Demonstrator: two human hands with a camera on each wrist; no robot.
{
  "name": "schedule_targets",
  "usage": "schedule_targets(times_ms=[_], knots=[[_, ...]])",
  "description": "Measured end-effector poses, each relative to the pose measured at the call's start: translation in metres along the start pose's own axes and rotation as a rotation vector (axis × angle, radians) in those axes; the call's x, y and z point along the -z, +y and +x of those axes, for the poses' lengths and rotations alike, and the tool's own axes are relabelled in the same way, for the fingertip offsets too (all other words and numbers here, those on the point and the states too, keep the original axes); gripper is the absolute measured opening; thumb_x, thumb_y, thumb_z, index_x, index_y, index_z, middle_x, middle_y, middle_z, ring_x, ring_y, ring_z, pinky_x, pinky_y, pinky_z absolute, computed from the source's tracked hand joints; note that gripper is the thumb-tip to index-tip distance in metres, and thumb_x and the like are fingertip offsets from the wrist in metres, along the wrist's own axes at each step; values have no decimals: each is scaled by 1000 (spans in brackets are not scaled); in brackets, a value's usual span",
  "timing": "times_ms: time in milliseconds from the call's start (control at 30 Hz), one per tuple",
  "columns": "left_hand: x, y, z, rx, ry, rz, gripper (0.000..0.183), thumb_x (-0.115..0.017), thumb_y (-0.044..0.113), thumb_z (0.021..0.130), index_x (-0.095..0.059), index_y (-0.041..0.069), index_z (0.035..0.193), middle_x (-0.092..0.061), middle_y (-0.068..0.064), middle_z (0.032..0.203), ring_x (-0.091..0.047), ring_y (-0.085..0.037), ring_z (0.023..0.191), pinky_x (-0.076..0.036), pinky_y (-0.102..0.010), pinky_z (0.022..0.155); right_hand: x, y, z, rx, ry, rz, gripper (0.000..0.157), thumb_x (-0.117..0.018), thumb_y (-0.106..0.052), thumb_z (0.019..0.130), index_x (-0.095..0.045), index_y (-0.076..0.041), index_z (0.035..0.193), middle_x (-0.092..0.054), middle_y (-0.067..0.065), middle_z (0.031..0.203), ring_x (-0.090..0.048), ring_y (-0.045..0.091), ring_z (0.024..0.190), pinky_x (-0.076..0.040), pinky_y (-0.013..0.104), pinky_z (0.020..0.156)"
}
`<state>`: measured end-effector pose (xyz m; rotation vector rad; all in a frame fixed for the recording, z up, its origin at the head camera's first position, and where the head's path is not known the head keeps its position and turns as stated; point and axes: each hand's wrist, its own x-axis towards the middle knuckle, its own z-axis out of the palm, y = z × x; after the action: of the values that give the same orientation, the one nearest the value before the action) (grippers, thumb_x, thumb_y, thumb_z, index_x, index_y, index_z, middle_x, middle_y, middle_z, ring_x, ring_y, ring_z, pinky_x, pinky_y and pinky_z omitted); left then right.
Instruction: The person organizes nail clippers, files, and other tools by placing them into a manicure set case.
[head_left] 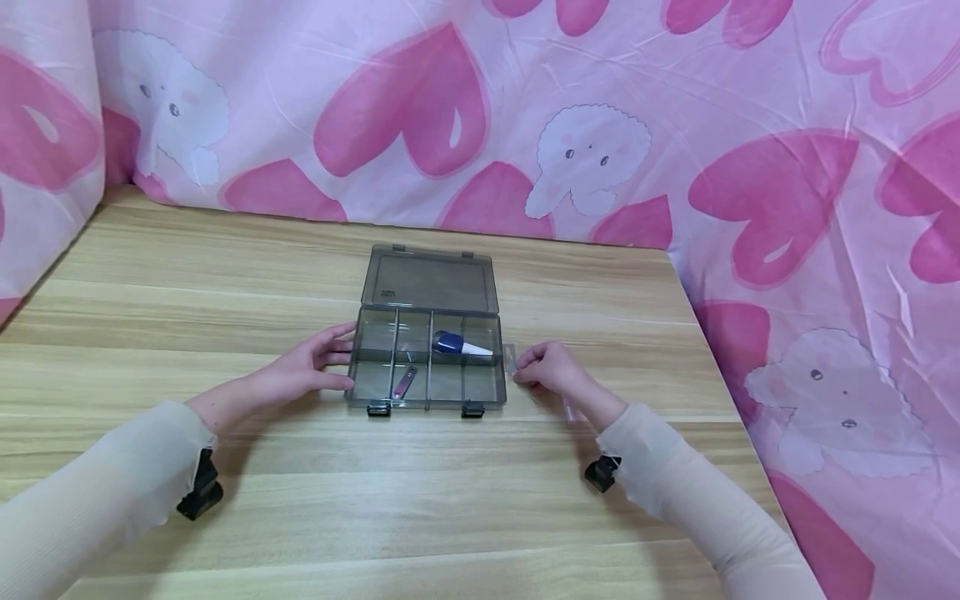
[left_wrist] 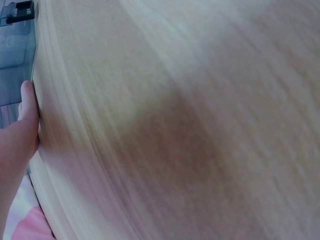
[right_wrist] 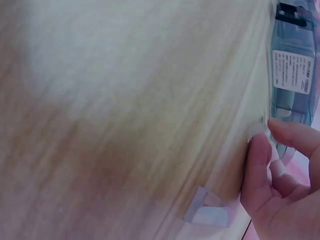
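A grey see-through compartment box [head_left: 467,383] lies on the table with its lid [head_left: 431,282] folded back. A small purple nail clipper [head_left: 406,382] is in a front compartment. Behind it to the right, a dark blue bottle with a white tapered cap [head_left: 450,342] lies on its side. My left hand [head_left: 303,365] rests at the box's left side, fingers and thumb extended. Just off the right side, my right hand [head_left: 553,371] pinches a small clear plastic piece [head_left: 510,357] between thumb and forefinger; the fingertips partly hide it.
Another clear plastic piece [right_wrist: 207,212] lies flat on the table beside my right hand. Two black latches [head_left: 379,408] stick out from the box's front edge. A white printed label [right_wrist: 293,71] is on the box's side. A pink heart-patterned cloth [head_left: 465,117] hangs behind the wooden table [head_left: 360,508].
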<state>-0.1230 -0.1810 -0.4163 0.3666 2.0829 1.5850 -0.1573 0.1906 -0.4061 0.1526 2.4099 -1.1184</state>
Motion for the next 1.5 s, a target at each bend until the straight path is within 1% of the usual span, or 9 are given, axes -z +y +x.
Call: schedule_targets(times_ms=[167,267,467,700,833,1000,1133,1267,1500], knots=[[0,0,0,2,4,-7,87,-63,2,83,-5,-1,149,-29,-33,143,-35,-46,129,-39,-44,106,7,-1,-2,-36,-44,81,22,-67,0,79,-64,8,100,-67,5,85,-59,8,60,-56,22,60],[0,1,-1,3,3,-7,88,-64,2,83,-5,-1,149,-29,-33,143,-34,-46,130,-38,-46,106,12,-1,-3,-37,-45,111,24,-65,1,80,-63,9,102,-68,9,91,-61,8,61,-57,23,62],[0,1,-1,4,-1,-9,88,-63,3,84,-4,-1,149,-28,-33,144,-34,-46,130,-35,-51,107,23,-3,-5,-18,-40,122,24,-64,0,81,-64,9,103,-70,3,81,-62,7,61,-56,22,64],[0,1,-1,1,-10,-6,89,-65,6,84,-5,0,149,-30,-33,143,-34,-46,130,-34,-53,107,32,-10,-9,15,-45,154,31,-63,0,82,-60,13,110,-71,4,83,-63,6,62,-57,27,73],[0,1,-1,-1,-9,-7,89,-64,6,84,-4,-1,149,-30,-33,143,-34,-46,130,-35,-52,107,35,-15,-11,20,-49,176,33,-64,-1,82,-59,13,112,-70,0,81,-64,6,63,-57,28,75],[0,1,-1,7,-7,-4,88,-64,4,84,-4,0,149,-29,-33,143,-34,-47,130,-35,-53,106,35,-23,-11,31,-78,221,34,-62,0,84,-58,13,115,-68,-2,83,-65,7,67,-58,27,74],[0,1,-1,11,-5,-2,88,-63,4,84,-4,0,149,-28,-33,143,-34,-47,130,-35,-54,106,33,-32,-10,26,-122,328,38,-60,3,84,-54,16,119,-67,-1,79,-65,5,66,-57,20,69],[-1,1,-1,12,-3,-7,88,-63,4,84,-5,0,149,-27,-33,145,-33,-46,130,-34,-55,107,29,-41,-8,26,-178,439,41,-57,4,86,-48,18,123,-67,-1,76,-64,6,65,-57,19,66],[-1,1,-1,16,-5,-14,88,-64,5,84,-4,2,150,-24,-32,146,-32,-46,131,-33,-56,107,21,-56,-5,27,-228,485,41,-56,4,88,-46,18,125,-66,-1,73,-64,9,67,-57,20,68]])
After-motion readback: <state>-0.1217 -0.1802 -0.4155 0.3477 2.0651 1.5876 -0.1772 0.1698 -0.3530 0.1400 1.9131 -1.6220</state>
